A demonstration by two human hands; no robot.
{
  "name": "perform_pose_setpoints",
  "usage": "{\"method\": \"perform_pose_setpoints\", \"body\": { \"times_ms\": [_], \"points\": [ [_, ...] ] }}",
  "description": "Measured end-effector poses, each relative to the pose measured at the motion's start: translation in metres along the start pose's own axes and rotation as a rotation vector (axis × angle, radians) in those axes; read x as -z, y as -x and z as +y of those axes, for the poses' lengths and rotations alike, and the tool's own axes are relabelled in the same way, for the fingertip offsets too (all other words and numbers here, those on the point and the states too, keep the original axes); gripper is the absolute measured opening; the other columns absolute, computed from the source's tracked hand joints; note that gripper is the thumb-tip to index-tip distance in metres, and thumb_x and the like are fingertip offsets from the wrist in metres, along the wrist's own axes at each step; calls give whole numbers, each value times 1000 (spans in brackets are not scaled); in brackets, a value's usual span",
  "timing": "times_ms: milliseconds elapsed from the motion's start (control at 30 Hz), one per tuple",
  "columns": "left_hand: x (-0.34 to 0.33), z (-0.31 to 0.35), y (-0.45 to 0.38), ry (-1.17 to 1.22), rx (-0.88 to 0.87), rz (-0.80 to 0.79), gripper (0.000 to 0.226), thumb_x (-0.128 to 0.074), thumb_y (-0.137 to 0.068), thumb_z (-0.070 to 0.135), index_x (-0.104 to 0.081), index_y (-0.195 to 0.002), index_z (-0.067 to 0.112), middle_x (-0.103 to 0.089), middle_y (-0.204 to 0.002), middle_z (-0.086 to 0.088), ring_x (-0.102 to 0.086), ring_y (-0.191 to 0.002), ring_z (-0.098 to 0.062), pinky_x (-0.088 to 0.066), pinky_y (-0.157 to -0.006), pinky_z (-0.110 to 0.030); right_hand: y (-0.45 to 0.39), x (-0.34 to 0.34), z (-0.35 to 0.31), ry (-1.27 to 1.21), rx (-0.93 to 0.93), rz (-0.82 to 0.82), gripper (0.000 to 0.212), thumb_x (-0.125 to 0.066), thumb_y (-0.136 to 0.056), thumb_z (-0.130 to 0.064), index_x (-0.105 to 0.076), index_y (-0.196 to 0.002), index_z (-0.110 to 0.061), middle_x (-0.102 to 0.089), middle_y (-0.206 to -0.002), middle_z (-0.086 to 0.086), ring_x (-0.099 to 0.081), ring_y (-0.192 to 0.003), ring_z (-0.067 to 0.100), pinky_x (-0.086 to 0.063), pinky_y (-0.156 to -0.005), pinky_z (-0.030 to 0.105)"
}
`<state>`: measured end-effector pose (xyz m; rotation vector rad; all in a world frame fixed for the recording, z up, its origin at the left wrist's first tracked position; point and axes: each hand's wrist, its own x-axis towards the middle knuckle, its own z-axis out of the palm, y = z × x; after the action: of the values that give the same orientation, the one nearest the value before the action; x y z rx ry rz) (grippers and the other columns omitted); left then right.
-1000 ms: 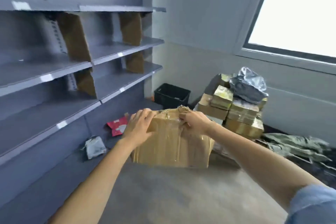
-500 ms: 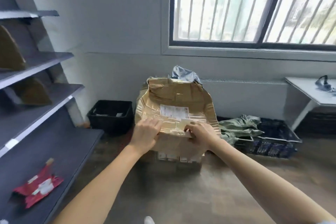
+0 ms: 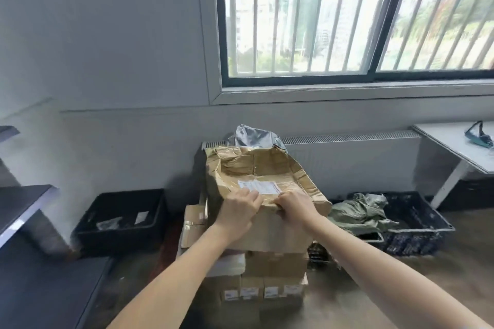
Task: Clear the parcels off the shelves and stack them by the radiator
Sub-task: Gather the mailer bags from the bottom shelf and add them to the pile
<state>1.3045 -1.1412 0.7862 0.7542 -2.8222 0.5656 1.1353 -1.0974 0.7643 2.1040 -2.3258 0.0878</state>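
Note:
A crumpled, tape-wrapped brown cardboard parcel (image 3: 256,168) with a white label is held at its near top edge by both hands. My left hand (image 3: 239,208) grips the edge left of the label, and my right hand (image 3: 295,207) grips it just to the right. The parcel is over the stack of boxes (image 3: 267,283) on the floor in front of the white radiator (image 3: 347,157); whether it rests on the stack is unclear. A silver plastic mailer (image 3: 254,136) pokes up behind it. The edge of the grey shelves (image 3: 24,200) shows at the left.
A black bin (image 3: 120,219) stands on the floor left of the stack. A dark crate (image 3: 417,227) with a grey-green bag (image 3: 358,211) lies to the right. A white table (image 3: 454,144) stands at the far right under the barred window (image 3: 347,16).
I have turned from the shelves to the radiator wall, carrying the brown parcel in both hands. It has come closer to the stack and now sits over it.

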Motion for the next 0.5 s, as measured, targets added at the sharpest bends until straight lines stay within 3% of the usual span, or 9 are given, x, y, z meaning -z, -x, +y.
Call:
{"method": "perform_pose_setpoints", "body": {
  "times_ms": [133,200,267,300,367,500],
  "points": [
    [-28,-21,-72,-15,-104,79,42,-80,-33,18,-70,-73,22,-65,-71,7,-63,-66,-12,-52,-59,-19,-54,-10,49,-101,-71,120,39,-48,-85,-20,-63,-116,-38,-66,-109,-2,-60,-105,22,-49,-81,32],
    [-42,-34,-109,-20,-116,96,43,-76,-52,21,-70,-94,22,-69,-93,4,-66,-88,-15,-53,-84,-26,-85,-14,80,-137,-93,174,43,-50,-83,-20,-61,-117,-43,-68,-112,-2,-62,-105,22,-50,-83,33],
    [-62,-50,-145,-27,-38,59,52,-58,-77,16,-51,-129,19,-54,-130,-3,-49,-123,-22,-33,-111,-37,-122,-15,115,-152,-98,195,46,-52,-79,-17,-63,-117,-42,-69,-114,-1,-62,-107,23,-49,-87,33],
    [-73,-60,-161,-7,2,17,59,-49,-84,13,-35,-141,20,-39,-142,-4,-34,-135,-24,-21,-117,-40,-142,-15,133,-159,-90,205,48,-53,-77,-14,-64,-117,-40,-69,-115,0,-62,-108,23,-49,-89,33],
    [-93,-83,-183,25,107,-25,67,-43,-88,13,-16,-148,26,-23,-149,-3,-17,-141,-23,-11,-118,-41,-185,-14,166,-187,-57,235,48,-56,-75,-12,-66,-116,-36,-70,-114,0,-63,-109,22,-48,-91,32],
    [-132,-127,-213,-3,290,-199,66,-40,-92,18,-10,-149,29,-18,-152,-6,-15,-141,-26,-15,-116,-38,-276,-7,210,-238,7,262,48,-57,-77,-5,-66,-118,-27,-69,-115,6,-63,-109,24,-45,-91,31]
  ]
}}
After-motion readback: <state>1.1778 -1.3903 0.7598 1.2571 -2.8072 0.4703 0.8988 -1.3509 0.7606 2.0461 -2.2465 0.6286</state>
